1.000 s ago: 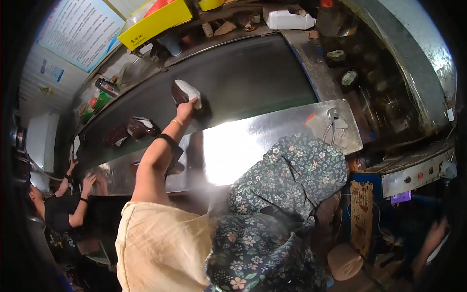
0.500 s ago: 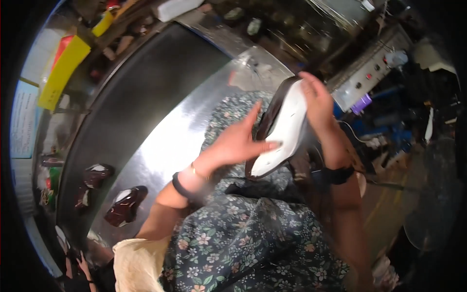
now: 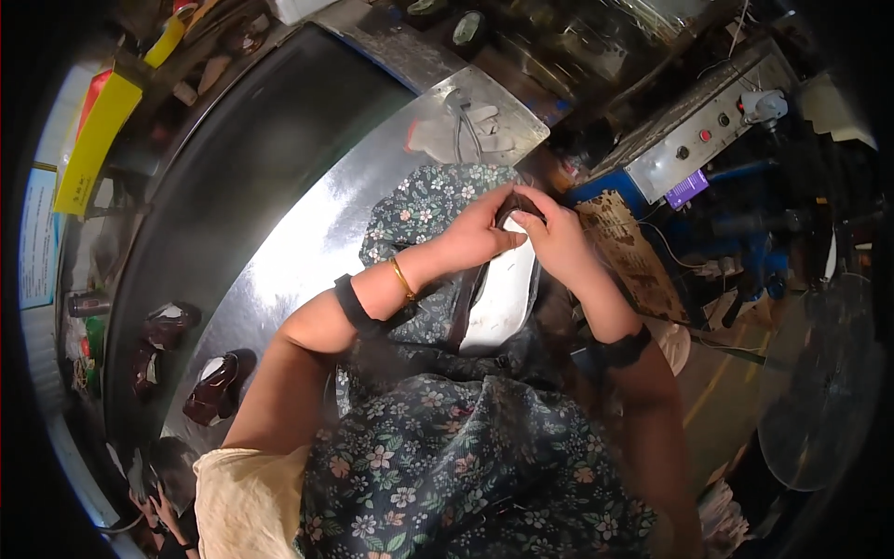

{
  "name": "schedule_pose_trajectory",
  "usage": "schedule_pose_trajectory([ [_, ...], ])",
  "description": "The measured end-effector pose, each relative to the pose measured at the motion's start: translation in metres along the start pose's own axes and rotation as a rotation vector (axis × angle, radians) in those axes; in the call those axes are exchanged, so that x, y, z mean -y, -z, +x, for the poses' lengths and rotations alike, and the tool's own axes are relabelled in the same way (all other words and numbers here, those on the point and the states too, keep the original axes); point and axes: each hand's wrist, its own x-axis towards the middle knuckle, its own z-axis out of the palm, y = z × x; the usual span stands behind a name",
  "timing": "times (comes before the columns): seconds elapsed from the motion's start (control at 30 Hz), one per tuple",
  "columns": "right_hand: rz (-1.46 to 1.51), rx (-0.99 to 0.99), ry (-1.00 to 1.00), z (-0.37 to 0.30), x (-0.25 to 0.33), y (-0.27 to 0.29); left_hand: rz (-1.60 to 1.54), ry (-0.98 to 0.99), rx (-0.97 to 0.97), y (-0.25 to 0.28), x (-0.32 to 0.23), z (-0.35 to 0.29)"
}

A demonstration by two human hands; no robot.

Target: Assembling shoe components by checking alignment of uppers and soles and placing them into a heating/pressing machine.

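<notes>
A dark brown shoe upper [image 3: 466, 310], its white sole side [image 3: 501, 293] facing up, lies over the flowered apron cloth on my lap. My left hand [image 3: 473, 233] grips the far, narrow end from the left, its thumb on the white surface. From the right, my right hand [image 3: 561, 244] holds the same end, with thumb and fingers pinched at the dark edge. Both hands meet around that tip and partly hide it. The wider end points toward me and shows uncovered.
Beside me on the left runs a metal bench [image 3: 289, 265] with a dark conveyor belt [image 3: 242, 168]. Pliers [image 3: 461, 126] and a pale glove [image 3: 494, 140] lie at its far corner. Glossy brown shoe pieces [image 3: 212, 389] sit at left. A control box [image 3: 684, 154] stands at right.
The shoe has come down toward my lap. My left hand has moved from its near end up to the far tip, and my right hand has shifted left and nearer, meeting it there.
</notes>
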Motion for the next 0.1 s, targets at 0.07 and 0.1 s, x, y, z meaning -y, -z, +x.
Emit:
schedule_pose_trajectory([
  [0.07, -0.037, 0.003, 0.004, 0.0034, -0.0008, 0.0031, -0.078, 0.014, 0.034, 0.0033, 0.0067, 0.0039],
  [0.1, -0.032, 0.001, 0.007, 0.0069, -0.0029, 0.0036, -0.158, 0.025, 0.077, 0.0077, 0.0079, 0.0074],
])
